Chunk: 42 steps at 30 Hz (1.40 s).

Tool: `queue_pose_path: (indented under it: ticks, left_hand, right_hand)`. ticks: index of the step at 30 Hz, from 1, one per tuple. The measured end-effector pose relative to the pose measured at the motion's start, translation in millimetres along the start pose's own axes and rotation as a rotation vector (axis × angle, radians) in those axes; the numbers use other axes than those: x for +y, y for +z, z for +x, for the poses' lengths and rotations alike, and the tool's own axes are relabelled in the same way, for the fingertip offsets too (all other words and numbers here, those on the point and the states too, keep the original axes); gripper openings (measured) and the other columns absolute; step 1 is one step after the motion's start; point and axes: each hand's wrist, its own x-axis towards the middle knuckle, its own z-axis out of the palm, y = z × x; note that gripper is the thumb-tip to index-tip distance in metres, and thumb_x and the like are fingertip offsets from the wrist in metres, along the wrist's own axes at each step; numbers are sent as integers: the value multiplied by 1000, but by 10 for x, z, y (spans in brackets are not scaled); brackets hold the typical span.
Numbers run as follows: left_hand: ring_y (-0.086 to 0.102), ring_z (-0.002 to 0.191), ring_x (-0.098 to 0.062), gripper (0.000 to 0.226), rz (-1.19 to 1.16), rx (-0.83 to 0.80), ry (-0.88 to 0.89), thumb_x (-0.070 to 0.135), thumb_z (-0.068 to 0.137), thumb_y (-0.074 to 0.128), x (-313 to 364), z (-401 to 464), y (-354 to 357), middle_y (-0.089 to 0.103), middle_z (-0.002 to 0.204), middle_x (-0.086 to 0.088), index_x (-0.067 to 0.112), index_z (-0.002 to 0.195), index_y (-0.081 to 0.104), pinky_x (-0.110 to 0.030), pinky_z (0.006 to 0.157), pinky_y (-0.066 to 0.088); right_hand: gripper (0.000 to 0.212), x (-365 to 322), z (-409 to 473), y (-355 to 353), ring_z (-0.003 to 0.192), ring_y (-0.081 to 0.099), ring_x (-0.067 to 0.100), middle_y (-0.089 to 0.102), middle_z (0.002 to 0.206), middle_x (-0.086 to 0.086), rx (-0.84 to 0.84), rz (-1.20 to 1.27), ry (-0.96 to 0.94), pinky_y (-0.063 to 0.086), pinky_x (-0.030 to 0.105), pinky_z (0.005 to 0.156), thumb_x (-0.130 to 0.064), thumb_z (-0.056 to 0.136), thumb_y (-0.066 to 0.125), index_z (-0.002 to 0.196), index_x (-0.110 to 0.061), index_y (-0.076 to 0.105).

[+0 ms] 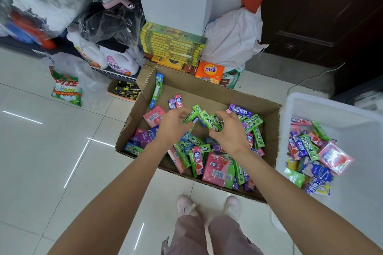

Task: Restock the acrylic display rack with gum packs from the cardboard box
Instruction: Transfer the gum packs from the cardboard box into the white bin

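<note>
Green gum packs (216,123) are gripped in the right hand (230,131), and one (189,117) is pinched by the left hand (172,125). Both hands are held over the cardboard box (209,91) (loose packs lie beneath them), with a white bin (339,109) to the right.

Glossy white tiled floor (51,151), cardboard box (207,89), white bin (352,126), detergent bag (66,89), perhaps tool tray (124,91)

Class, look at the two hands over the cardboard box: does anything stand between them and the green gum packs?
No. The left hand and right hand already pinch green gum packs above the cardboard box, whose top is open. The acrylic display rack is not in view, so the way to it cannot be judged.
</note>
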Motion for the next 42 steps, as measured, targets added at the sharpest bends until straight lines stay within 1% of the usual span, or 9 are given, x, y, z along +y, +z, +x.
queue_pose_path:
  ticks: [7,12,18,21,25,30,36,40,42]
  left_hand:
    - [54,79,-7,22,-258,29,95,12,80,72,861,-113,471,61,83,13,16,101,66,-23,73,47]
    - [52,74,-7,24,-251,-11,217,10,78,72,1692,-210,1150,59,82,11,14,100,65,-15,68,43]
    - [59,89,-19,32,54,-28,248,21,78,72,2260,-210,2154,65,102,-6,10,107,64,-29,80,48]
    - [54,105,-27,37,329,20,165,26,84,66,2350,-198,2537,59,111,-12,9,116,57,-39,86,46]
    - [46,114,-27,43,552,45,75,26,90,59,2316,-237,2800,53,122,-11,9,128,46,-36,92,39]
    - [43,119,-27,51,489,19,113,30,89,59,2301,-250,2753,48,128,-9,16,134,39,-39,96,39]
    - [49,117,-25,42,262,145,215,22,92,54,2117,-469,2184,51,130,-8,14,133,47,-38,96,43]
    - [53,111,-27,36,167,272,79,20,92,55,1713,-546,1622,55,124,-10,11,127,53,-37,92,44]
    - [55,106,-25,33,152,329,-10,21,93,53,1447,-568,1300,55,122,-9,12,125,54,-38,91,46]
  right_hand:
    - [57,431,-244,-653,108,51,17,50,117,6,226,180,36,37,21,89,-20,80,70,133,-20,48]
    - [55,1165,-493,-1213,107,54,21,56,116,8,368,197,106,43,31,92,-19,78,72,129,-16,52]
    - [49,2100,-648,-1675,104,55,26,53,113,12,307,93,215,39,26,81,-22,79,69,126,-18,54]
    - [51,2433,-646,-1784,106,54,30,48,118,13,219,-13,247,46,35,86,-22,80,68,128,-16,51]
    - [52,2657,-587,-1803,118,45,28,47,124,11,97,-130,202,44,40,95,-17,84,62,134,-16,47]
    - [52,2629,-548,-1811,127,37,22,45,133,6,82,-50,67,36,33,105,-8,88,55,138,-14,44]
    - [44,2270,-523,-1788,122,42,19,49,127,3,116,39,-91,36,29,102,-9,88,55,131,-16,52]
    - [41,1747,-436,-1593,117,48,18,50,127,4,64,63,-198,31,22,97,-7,89,52,130,-13,52]
    - [41,1428,-375,-1424,122,42,17,48,129,3,20,66,-250,32,26,102,-9,91,50,132,-13,50]
